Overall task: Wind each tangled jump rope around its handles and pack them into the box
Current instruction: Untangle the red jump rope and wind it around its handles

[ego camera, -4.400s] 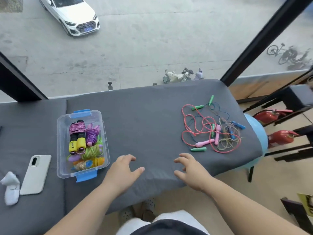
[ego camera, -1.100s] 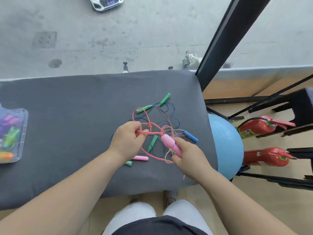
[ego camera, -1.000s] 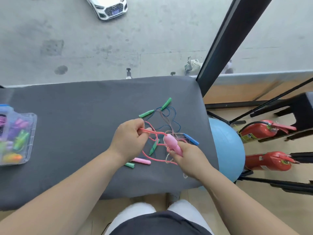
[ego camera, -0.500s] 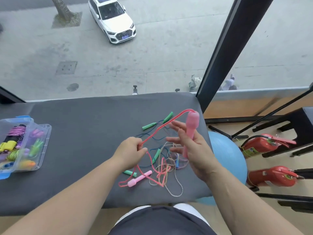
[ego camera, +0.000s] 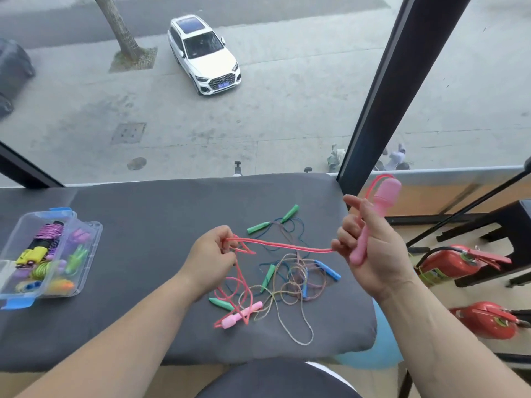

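pink handle (ego camera: 373, 222) is gripped upright in the right hand (ego camera: 370, 254), raised off the grey cushion (ego camera: 143, 225). its pink rope (ego camera: 287, 245) is pinched by the left hand (ego camera: 211, 254), pulled taut between both. other ropes (ego camera: 298, 280) lie tangled below, clear box (ego camera: 91, 248) far left.

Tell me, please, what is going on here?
A person is freeing a pink rope from a tangle. The right hand holds one handle raised. The left hand pinches the pink rope, which runs taut between them. The other handle lies on the grey pad among green- and blue-handled ropes. A clear box at the left holds wound ropes.
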Demonstrator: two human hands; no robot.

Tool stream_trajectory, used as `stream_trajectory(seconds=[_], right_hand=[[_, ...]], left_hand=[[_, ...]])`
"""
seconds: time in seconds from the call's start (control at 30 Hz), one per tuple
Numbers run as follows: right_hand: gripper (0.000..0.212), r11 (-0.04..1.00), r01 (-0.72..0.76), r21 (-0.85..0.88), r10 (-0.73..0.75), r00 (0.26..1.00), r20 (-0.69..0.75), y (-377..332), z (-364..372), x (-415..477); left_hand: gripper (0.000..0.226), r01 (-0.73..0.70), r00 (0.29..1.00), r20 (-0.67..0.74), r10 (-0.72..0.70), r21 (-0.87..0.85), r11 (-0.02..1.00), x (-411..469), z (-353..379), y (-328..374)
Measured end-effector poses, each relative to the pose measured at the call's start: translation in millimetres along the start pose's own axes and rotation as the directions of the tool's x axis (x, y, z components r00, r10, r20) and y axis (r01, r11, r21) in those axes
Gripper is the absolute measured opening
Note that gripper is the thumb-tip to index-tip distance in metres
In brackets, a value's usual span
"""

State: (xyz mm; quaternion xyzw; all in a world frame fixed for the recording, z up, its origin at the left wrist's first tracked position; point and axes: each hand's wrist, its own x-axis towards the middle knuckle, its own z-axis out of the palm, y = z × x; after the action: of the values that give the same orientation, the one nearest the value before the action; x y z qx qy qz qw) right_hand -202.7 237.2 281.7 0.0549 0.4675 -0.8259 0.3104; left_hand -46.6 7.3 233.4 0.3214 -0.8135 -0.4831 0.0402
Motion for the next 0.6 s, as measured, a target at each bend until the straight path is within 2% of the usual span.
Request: stream_trajectory(seconds=[0.07,0.13,0.17,0.2,0.27,0.33,0.4,0.47,0.53,0.6], right_hand=[[0.018,0.997,0.028,-0.065,-0.031,0.999,-0.041,-4.9,-7.8,0.2],[0.014,0.995,0.048,-0.092,-0.058,0.993,-0.105,-11.0,-17.5,4.7],[0.012,0.993,0.051,-0.108,-0.067,0.987,-0.145,-14.4,-22.6,8.2],[0.011,0.991,0.049,-0.124,-0.072,0.98,-0.186,-17.9,-28.3,11.7],[0.011,0.985,0.043,-0.168,-0.087,0.962,-0.259,-23.4,-42.7,18.1],[0.015,0.966,0.043,-0.256,-0.12,0.949,-0.293,-24.0,-58.0,21.3],[0.014,0.919,0.028,-0.393,-0.137,0.958,-0.252,-18.8,-66.2,20.1],[0.012,0.853,0.014,-0.522,-0.112,0.981,-0.156,-9.4,-61.8,12.1],[0.013,0.823,0.025,-0.567,-0.048,0.999,-0.025,0.8,-45.3,-0.7],[0.009,0.846,0.036,-0.532,0.066,0.983,0.172,11.8,-22.8,-14.6]], left_hand=[[0.024,-0.089,0.996,0.001,0.089,-0.031,0.996,-5.0,-10.1,22.9],[0.05,-0.186,0.981,-0.044,0.189,0.068,0.98,-6.7,-18.9,34.6],[0.055,-0.196,0.972,-0.103,0.213,0.155,0.968,-4.9,-23.4,35.7],[0.056,-0.164,0.962,-0.176,0.207,0.233,0.959,-0.7,-28.6,32.3],[0.044,0.003,0.941,-0.325,0.094,0.285,0.958,7.3,-40.2,23.8],[0.027,0.153,0.931,-0.362,-0.046,0.273,0.95,10.7,-50.3,14.9],[0.016,0.191,0.949,-0.293,-0.119,0.23,0.954,6.9,-52.7,19.6],[0.017,0.124,0.982,-0.156,-0.111,0.079,0.989,-1.6,-46.4,38.1],[0.022,0.036,0.999,0.001,-0.036,-0.061,0.997,-14.4,-35.9,66.0],[0.024,-0.076,0.988,0.128,0.086,-0.08,0.994,-26.6,-25.5,92.8]])
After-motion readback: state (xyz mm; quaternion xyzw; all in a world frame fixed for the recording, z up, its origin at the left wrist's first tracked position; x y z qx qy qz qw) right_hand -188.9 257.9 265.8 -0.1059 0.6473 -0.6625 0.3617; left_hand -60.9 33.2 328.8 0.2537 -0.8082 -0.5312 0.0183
